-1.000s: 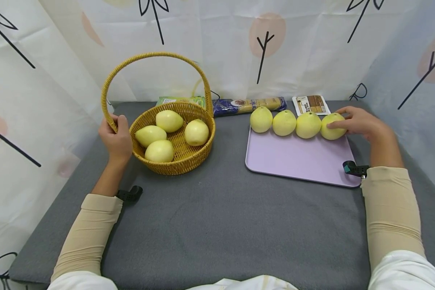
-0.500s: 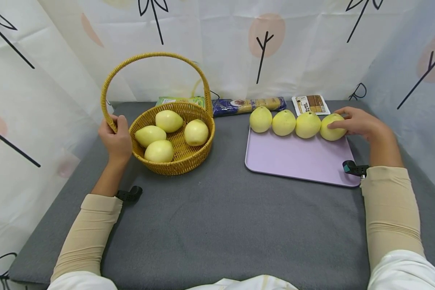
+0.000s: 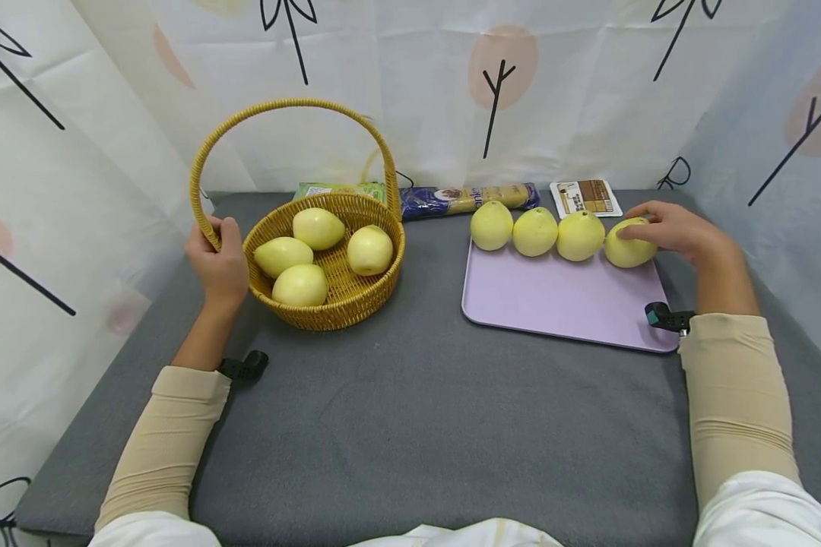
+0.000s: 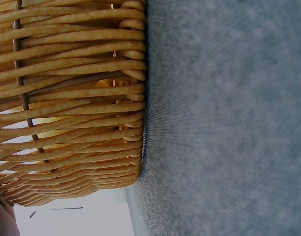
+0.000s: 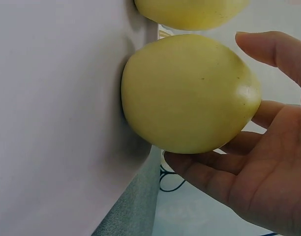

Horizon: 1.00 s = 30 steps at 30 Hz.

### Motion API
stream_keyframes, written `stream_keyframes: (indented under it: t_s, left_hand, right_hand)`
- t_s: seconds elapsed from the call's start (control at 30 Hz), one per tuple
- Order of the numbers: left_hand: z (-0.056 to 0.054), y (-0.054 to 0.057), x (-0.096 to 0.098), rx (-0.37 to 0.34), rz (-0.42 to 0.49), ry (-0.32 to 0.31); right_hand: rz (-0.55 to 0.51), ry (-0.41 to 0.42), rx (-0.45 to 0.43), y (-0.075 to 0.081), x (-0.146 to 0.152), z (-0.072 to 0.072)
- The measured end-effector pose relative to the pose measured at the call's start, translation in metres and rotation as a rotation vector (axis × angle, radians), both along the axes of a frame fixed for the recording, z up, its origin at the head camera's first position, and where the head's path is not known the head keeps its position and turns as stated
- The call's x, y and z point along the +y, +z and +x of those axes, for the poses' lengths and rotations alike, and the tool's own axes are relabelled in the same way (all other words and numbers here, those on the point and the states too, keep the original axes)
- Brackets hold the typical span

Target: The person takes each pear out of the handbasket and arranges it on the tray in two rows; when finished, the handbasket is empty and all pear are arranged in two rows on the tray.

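Note:
My left hand (image 3: 220, 258) grips the base of the arched handle (image 3: 301, 102) of a yellow woven basket (image 3: 342, 310). Several pale yellow pomelos (image 3: 301, 285) lie inside it. A row of similar pomelos spans the far side of a lilac tray (image 3: 561, 300). At the row's right end is a pomelo (image 5: 190, 93) with my right hand (image 3: 677, 232) around its far right side. The right wrist view shows the fingers (image 5: 199, 172) against its side and the thumb (image 5: 268, 46) held off its surface. The basket's wall (image 4: 72, 98) fills much of the left wrist view.
Behind the basket lies a green packet (image 3: 342, 188), with a long blue-and-tan packet (image 3: 472, 200) to its right. A white-and-brown pouch (image 3: 586, 198) is behind the tray. The grey tabletop (image 3: 410, 425) meets patterned white curtains (image 3: 424, 91) at the back and sides.
The rightmost pomelo has shifted down a little, and my right thumb has eased up off its front. My left hand and the basket have stayed in place.

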<state>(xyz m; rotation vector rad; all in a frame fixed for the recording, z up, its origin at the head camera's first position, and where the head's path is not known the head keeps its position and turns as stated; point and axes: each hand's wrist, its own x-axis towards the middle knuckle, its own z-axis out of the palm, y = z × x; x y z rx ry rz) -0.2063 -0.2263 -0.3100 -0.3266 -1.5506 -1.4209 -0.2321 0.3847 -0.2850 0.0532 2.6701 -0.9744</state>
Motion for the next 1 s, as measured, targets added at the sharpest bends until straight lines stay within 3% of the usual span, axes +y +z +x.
stream_keyframes:
  t_s: [0.57,1.0]
  left_hand:
    - [0.002,0.000,0.001,-0.037,0.002,0.014]
    - [0.000,0.001,0.001,-0.002,0.008,0.001]
  right_hand:
    - [-0.024,0.028,0.036,0.009,-0.013,0.004]
    - [-0.007,0.050,0.092,0.022,-0.038,0.007]
